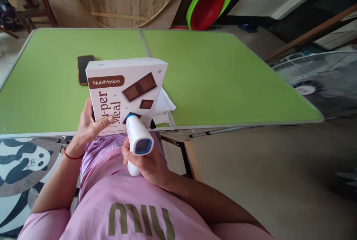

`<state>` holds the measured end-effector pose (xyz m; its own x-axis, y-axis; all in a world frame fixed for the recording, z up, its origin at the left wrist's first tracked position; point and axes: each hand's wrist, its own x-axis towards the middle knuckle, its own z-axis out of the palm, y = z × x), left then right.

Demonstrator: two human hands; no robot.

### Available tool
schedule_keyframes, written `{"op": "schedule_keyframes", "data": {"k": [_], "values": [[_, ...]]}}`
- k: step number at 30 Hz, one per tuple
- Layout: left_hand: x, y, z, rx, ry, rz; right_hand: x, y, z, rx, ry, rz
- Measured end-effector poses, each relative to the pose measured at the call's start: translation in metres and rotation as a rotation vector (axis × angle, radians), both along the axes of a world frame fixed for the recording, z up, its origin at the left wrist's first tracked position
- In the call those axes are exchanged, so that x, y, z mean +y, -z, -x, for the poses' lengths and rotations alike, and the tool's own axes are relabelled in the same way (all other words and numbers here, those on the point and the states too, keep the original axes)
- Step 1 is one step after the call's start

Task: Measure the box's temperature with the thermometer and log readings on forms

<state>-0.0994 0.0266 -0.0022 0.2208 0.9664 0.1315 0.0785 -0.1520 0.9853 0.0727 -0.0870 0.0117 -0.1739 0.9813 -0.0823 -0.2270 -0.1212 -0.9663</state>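
Note:
A white NutriMotion meal box (134, 80) with brown chocolate pictures stands tilted at the near edge of the green table. My left hand (90, 123) grips its lower left side, the thumb across the front and the other fingers hidden behind. In my right hand (146, 164) is a white and blue infrared thermometer (136, 134), its handle wrapped by the fingers. The blue nose of the thermometer points at the lower front of the box; whether the two touch I cannot tell. Its small screen faces me.
On the green table (212, 80), a phone (83, 70) lies behind the box and white papers (164, 102) lie to its right. A fan (309, 84) stands at the right. Green and red basins (208, 9) lean beyond the far edge.

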Motion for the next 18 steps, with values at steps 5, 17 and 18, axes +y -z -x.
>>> {"op": "schedule_keyframes", "data": {"k": [5,17,18], "values": [[-0.0001,-0.0005,-0.0002,-0.004,-0.004,-0.007,0.0000,0.0011,-0.0003,0.021,0.018,-0.009],[0.0002,-0.0009,0.0007,0.005,0.017,-0.032,-0.0006,0.0044,0.0001,0.059,0.002,0.045],[0.0001,-0.0008,0.0006,0.000,0.018,-0.032,-0.0006,0.0062,0.0008,0.088,0.016,0.061]]}}
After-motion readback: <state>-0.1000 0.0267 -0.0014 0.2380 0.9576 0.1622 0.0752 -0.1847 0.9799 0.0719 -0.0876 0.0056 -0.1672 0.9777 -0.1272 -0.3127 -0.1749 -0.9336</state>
